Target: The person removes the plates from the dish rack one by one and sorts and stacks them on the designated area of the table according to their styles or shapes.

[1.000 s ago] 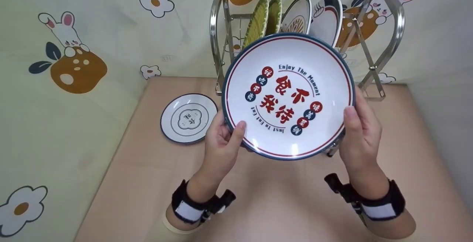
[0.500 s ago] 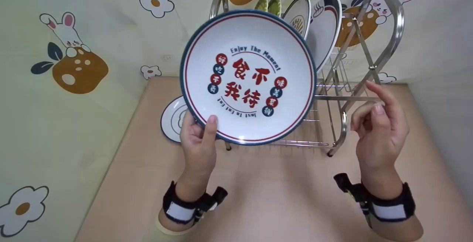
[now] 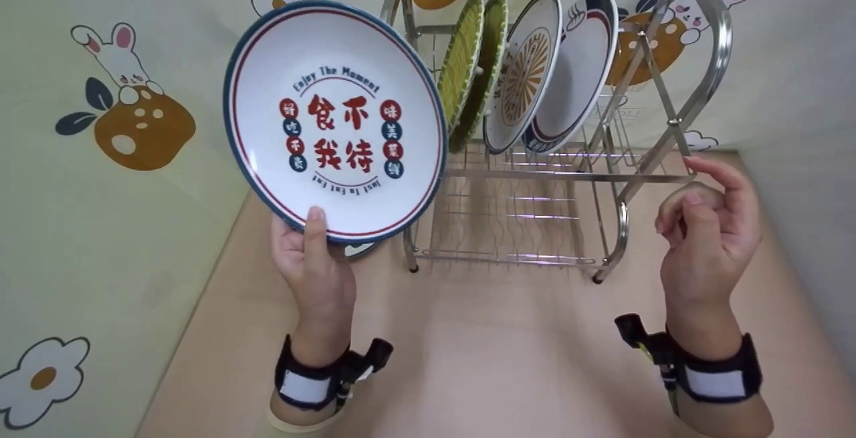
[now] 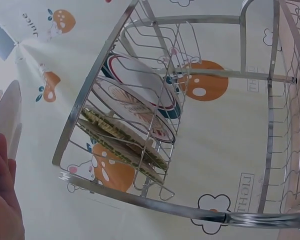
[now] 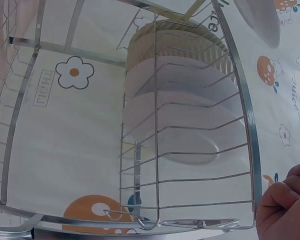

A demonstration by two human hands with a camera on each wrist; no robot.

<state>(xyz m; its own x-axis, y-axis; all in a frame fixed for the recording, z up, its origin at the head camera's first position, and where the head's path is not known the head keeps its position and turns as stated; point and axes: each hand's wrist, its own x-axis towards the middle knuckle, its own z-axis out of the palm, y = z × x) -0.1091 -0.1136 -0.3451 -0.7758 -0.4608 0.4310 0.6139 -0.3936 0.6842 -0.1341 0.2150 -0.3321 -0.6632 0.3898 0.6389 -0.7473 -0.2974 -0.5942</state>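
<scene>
My left hand grips a white plate with a blue rim and red lettering by its lower edge, thumb on the front face. The plate is held up, face toward me, left of a metal dish rack. In the left wrist view, only the plate's edge shows at the far left. My right hand is beside the rack's right end, fingers loosely bent, index finger straighter, holding nothing. Whether that fingertip touches the rack is unclear.
On the rack's upper tier stand two green leaf-like plates, a white plate with an orange pattern and a white plate with a dark band. Another plate lies on the table, mostly hidden behind the held one.
My right hand has let go of the plate and moved off to the right. My left hand has carried the plate leftward, uncovering the rack and its plates.
</scene>
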